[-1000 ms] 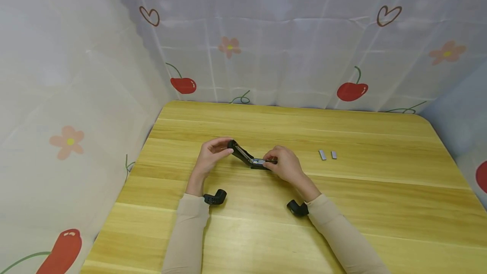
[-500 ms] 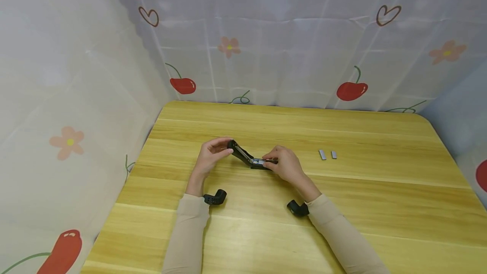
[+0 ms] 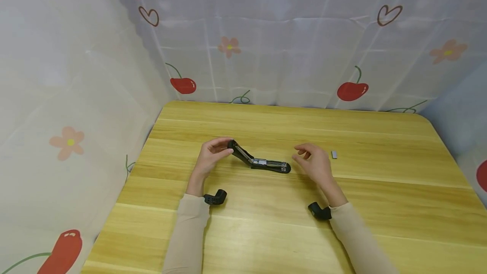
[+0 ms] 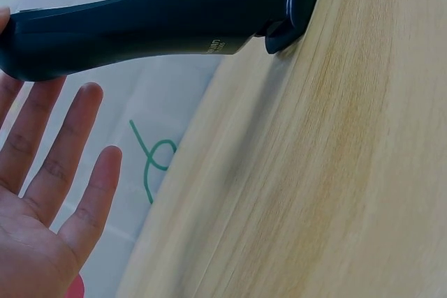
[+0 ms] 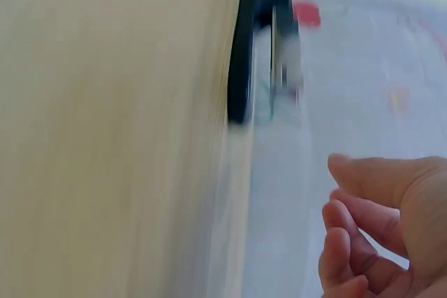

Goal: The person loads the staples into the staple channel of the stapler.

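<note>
A black stapler [image 3: 241, 154] stands opened on the table, its base lying flat and its top arm tilted up to the left. My left hand [image 3: 211, 154] holds the raised end between thumb and fingertips; in the left wrist view its lower fingers are spread free of it. A short silvery staple strip [image 3: 262, 162] sits in the stapler's channel near the hinge. Right of the stapler's tip hovers my right hand [image 3: 315, 165], fingers loosely bent and nothing between them. One loose grey staple strip [image 3: 334, 154] lies just beyond that hand.
The wooden table [image 3: 243, 231] meets a patterned curtain [image 3: 281, 67] at its back edge, with more curtain on the left and right. Black wrist cameras [image 3: 215, 197] stick out from both sleeves, low over the tabletop.
My right hand has let go of the staple strip in the stapler and moved right, uncovering the stapler's tip and covering one of the two loose strips. My left hand has stayed put.
</note>
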`<action>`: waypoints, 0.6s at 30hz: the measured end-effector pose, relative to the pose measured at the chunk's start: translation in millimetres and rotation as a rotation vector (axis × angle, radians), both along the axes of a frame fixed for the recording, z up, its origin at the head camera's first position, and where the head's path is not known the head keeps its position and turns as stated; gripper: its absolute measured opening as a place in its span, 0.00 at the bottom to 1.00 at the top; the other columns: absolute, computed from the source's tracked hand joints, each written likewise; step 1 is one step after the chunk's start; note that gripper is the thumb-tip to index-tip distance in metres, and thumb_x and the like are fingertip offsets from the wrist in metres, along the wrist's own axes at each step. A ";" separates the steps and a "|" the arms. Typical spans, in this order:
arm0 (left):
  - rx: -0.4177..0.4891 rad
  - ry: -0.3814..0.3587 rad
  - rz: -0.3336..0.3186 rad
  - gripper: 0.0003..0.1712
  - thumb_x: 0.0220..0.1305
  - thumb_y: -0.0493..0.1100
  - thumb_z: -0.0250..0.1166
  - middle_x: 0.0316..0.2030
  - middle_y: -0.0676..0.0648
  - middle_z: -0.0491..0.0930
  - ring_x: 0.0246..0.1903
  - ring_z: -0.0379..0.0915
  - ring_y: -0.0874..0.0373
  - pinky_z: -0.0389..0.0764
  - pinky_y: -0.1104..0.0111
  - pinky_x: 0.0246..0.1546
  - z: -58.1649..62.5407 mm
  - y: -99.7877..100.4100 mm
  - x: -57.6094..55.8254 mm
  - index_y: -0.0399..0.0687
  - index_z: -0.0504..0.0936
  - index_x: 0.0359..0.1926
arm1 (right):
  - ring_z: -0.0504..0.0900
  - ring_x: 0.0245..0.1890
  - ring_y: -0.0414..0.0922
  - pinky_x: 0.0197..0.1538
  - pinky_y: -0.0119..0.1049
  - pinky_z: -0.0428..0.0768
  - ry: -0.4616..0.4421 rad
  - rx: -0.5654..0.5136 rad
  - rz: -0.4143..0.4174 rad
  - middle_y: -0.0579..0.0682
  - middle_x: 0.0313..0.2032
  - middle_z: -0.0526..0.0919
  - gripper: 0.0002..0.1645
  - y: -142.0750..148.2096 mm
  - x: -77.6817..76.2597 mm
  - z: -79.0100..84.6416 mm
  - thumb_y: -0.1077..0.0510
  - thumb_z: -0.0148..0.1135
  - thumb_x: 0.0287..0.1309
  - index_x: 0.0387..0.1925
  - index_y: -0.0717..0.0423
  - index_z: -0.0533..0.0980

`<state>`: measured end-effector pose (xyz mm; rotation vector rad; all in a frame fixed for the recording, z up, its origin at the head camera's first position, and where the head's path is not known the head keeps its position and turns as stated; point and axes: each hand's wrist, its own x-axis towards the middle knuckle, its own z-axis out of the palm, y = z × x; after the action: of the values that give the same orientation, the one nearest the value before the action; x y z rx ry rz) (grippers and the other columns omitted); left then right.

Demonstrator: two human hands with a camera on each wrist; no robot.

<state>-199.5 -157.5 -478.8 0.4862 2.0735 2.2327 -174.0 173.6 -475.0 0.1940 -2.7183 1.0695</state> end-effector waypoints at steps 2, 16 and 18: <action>-0.015 -0.001 0.008 0.23 0.60 0.30 0.66 0.44 0.60 0.82 0.43 0.77 0.65 0.80 0.74 0.45 1.0 0.2 0.5 0.23 0.75 0.56 | 0.78 0.30 0.49 0.33 0.35 0.73 0.030 -0.009 -0.062 0.57 0.33 0.84 0.16 16.9 0.0 -2.4 0.60 0.71 0.55 0.44 0.63 0.83; -0.032 -0.005 0.016 0.23 0.59 0.30 0.66 0.42 0.61 0.82 0.43 0.78 0.65 0.81 0.73 0.45 2.0 0.5 1.2 0.24 0.76 0.55 | 0.80 0.34 0.53 0.33 0.31 0.71 -0.030 -0.052 -0.360 0.60 0.38 0.83 0.18 84.2 -3.1 -14.2 0.59 0.70 0.56 0.46 0.63 0.81; -0.033 -0.004 0.016 0.23 0.59 0.30 0.66 0.42 0.60 0.82 0.43 0.78 0.65 0.81 0.73 0.46 2.3 0.7 1.1 0.24 0.76 0.55 | 0.81 0.36 0.55 0.35 0.34 0.72 -0.057 -0.047 -0.374 0.61 0.39 0.83 0.19 87.5 -2.7 -15.4 0.57 0.69 0.56 0.47 0.63 0.80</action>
<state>-198.4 -156.7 -476.5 0.4640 2.1165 2.2024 -176.7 261.1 -490.4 -0.3447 -2.6268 1.0368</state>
